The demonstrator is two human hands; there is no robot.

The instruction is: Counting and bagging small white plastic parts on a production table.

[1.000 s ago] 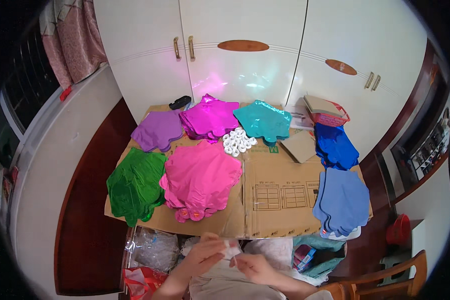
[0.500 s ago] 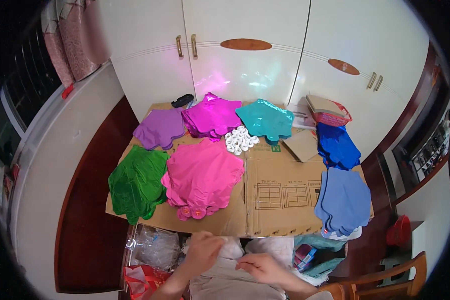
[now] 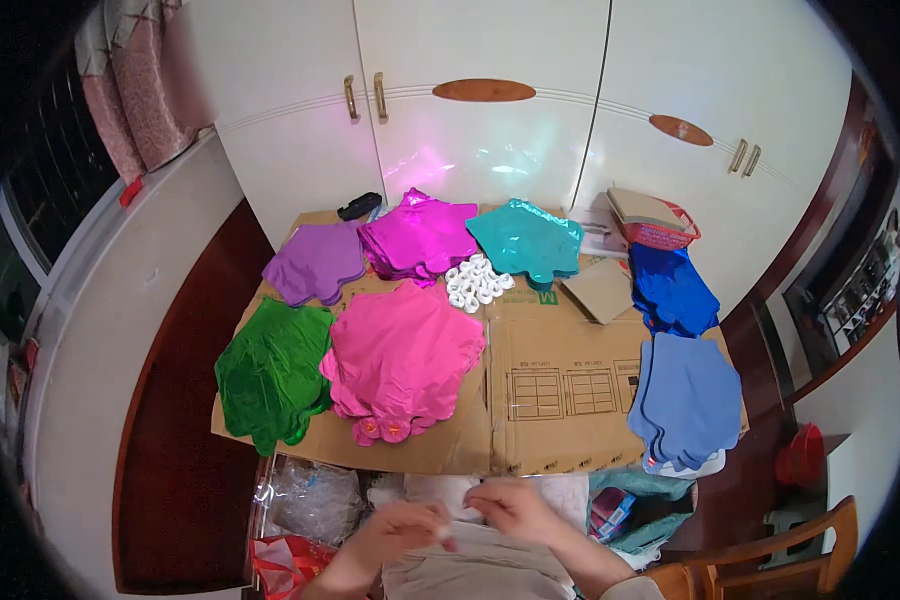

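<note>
Close to my body, in front of the table's near edge, my left hand [image 3: 410,527] is closed, its fingers slightly blurred. Something small and whitish shows at its fingertips, too unclear to name. My right hand [image 3: 517,510] is just to its right, thumb and fingers pinched together; whatever they hold is too small to make out. A gap separates the two hands. Beyond them on the table lie a pink stack of flat foil balloons [image 3: 406,360], a green stack [image 3: 273,368] and a heap of small white rolls [image 3: 477,283].
Flattened cardboard [image 3: 560,440] covers the table. Purple [image 3: 315,262], magenta [image 3: 420,235], teal [image 3: 526,243], dark blue [image 3: 673,290] and grey-blue [image 3: 692,400] stacks lie around it. A red basket [image 3: 670,236] holds card pieces. Plastic bags [image 3: 315,500] sit below; a wooden chair [image 3: 780,560] stands right.
My left hand has moved down and turned, dropping from the table's edge toward my lap. My right hand has risen slightly and shifted a little left. The stacks lie as before.
</note>
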